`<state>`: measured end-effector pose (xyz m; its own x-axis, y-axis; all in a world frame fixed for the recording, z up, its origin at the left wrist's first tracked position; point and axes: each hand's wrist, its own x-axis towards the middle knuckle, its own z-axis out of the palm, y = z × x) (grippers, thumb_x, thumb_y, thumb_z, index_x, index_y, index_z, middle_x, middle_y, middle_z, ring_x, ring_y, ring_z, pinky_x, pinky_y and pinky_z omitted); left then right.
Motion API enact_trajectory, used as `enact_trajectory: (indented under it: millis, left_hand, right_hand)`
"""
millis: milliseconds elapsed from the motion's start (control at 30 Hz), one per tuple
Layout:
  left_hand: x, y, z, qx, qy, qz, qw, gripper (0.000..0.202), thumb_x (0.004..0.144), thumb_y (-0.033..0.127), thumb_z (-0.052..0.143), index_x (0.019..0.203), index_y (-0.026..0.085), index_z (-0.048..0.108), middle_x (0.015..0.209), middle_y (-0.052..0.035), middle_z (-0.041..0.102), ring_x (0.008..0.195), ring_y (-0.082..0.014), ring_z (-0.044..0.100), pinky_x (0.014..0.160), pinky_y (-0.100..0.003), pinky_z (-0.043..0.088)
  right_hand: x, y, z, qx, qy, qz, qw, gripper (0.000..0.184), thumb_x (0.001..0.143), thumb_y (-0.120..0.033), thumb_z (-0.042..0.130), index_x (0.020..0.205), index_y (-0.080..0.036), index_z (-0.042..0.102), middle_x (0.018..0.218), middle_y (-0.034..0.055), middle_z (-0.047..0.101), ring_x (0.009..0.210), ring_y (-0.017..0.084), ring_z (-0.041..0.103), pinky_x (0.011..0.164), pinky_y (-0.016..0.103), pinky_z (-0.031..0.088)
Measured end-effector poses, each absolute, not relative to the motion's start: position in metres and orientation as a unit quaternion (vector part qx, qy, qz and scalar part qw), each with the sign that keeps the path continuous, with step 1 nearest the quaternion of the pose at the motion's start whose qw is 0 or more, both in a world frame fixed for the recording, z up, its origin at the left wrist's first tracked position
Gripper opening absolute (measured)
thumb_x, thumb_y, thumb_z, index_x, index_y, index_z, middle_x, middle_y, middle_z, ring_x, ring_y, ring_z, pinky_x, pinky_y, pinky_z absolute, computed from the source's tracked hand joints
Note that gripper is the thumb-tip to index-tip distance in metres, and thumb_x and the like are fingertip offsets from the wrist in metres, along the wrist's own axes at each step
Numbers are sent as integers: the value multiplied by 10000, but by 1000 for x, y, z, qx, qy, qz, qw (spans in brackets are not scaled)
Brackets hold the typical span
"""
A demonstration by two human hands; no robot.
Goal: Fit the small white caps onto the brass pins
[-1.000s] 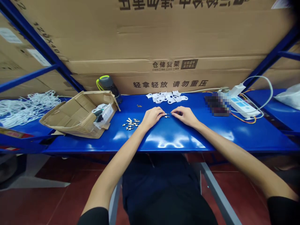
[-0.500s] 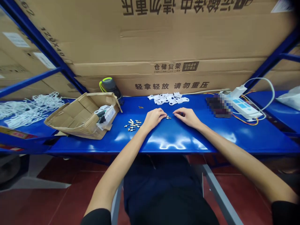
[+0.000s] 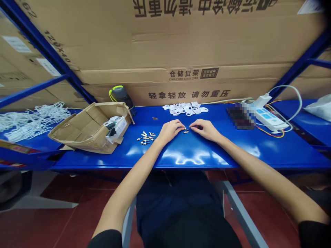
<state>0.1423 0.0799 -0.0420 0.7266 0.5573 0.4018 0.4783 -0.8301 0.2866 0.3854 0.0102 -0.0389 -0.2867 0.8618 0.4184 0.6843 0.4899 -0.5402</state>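
My left hand pinches a small brass-coloured metal fitting with a thin dark pin between thumb and forefinger. Just below its fingertips, a second small brass piece lies on the blue tabletop. My right hand is close by on the right, thumb and forefinger drawn together near the pin's end; whether they hold anything is too small to tell. To the left of my left hand lies a loose pile of similar brass fittings. A few thin brass pieces rest farther back.
White flat pieces with holes lie behind my hands. To the left are an open cardboard box, a dark cylinder with a green loop and white cords. At right sit a blurred dark object and a white power strip.
My right hand has moved slightly left, closer to my left fingertips. The fitting at the left fingertips now sits slightly higher, and a separate brass piece shows on the table below it.
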Motion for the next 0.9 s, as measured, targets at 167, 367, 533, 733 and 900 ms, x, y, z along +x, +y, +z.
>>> enact_trajectory:
  millis: [167, 367, 533, 733, 900]
  left_hand:
    - [143, 79, -42, 927, 282, 236, 76, 259, 1070, 342, 566, 1116, 261, 808, 1151, -33, 735, 1042, -181, 699, 867, -261, 527]
    - [143, 79, -41, 927, 282, 232, 83, 276, 1075, 362, 555, 1120, 258, 807, 1163, -31, 730, 1048, -183, 697, 878, -265, 530]
    - [141, 80, -40, 926, 279, 237, 96, 268, 1066, 381, 573, 1123, 261, 806, 1156, -30, 733, 1047, -182, 703, 882, -255, 533]
    - [140, 81, -40, 926, 277, 236, 103, 233, 1056, 344, 598, 1144, 247, 791, 1171, -28, 742, 1069, -182, 710, 899, -254, 535]
    - [137, 79, -34, 923, 255, 270, 102, 277, 1098, 286, 494, 1203, 232, 744, 1172, -42, 745, 1099, -183, 701, 943, -275, 531]
  right_hand:
    - [383, 10, -39, -479, -813, 110, 312, 268, 1007, -426, 598, 1089, -276, 804, 1088, 84, 759, 1036, 282, 673, 930, 443, 534]
    - [382, 11, -42, -491, -815, 88, 293, 273, 1020, -422, 582, 1096, -282, 804, 1111, 96, 734, 1067, 290, 662, 956, 453, 542]
    - [382, 7, -37, -480, -811, 104, 318, 294, 1028, -444, 571, 1122, -276, 793, 1113, 93, 731, 1040, 275, 681, 933, 420, 549]
    - [379, 4, -35, -441, -839, 118, 295, 272, 1019, -453, 594, 1109, -293, 794, 1102, 89, 721, 1078, 283, 667, 955, 434, 535]
    - [379, 6, -40, -460, -834, 100, 289, 285, 1029, -457, 573, 1036, -285, 801, 1080, 92, 716, 1055, 285, 664, 921, 430, 532]
